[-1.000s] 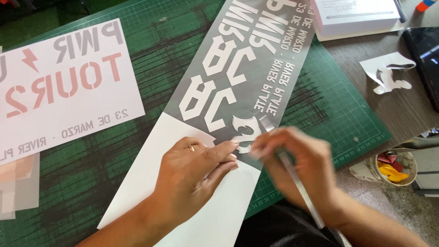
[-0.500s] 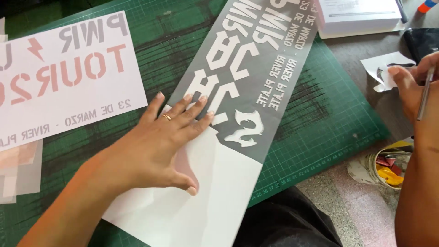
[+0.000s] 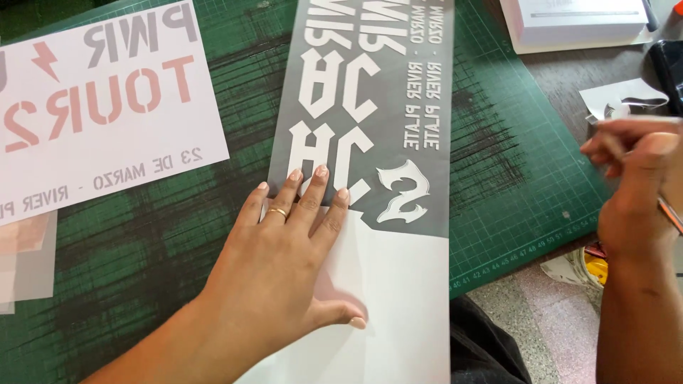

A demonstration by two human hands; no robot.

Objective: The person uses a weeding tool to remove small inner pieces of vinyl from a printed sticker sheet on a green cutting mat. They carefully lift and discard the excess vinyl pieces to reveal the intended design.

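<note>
Far left, the white printed sheet (image 3: 92, 107) with red and grey lettering sits flat on the green cutting mat (image 3: 526, 163), well apart from what you're working on, so no worries there. Your left hand (image 3: 284, 263) is spread flat, fingers (image 3: 313, 192) splayed and gripping nothing, just pinning the long grey vinyl stencil strip (image 3: 370, 107) right where the grey film ends and the bare white backing (image 3: 398, 299) starts. That peel line is the risky spot imo: if your palm slides, the film could lift and crease, and the small cut letters could tear or fold onto themselves. The strip's near end also hangs past the tabletop edge, so it could sag and tug.

Your right hand (image 3: 633, 185) is off by the mat's right edge, fingers curled around a thin pencil-like tool (image 3: 670, 213) next to a weeded vinyl scrap (image 3: 622, 96). It's blurry, so I can't tell the tip. Careful bringing it back near your left fingers.
</note>
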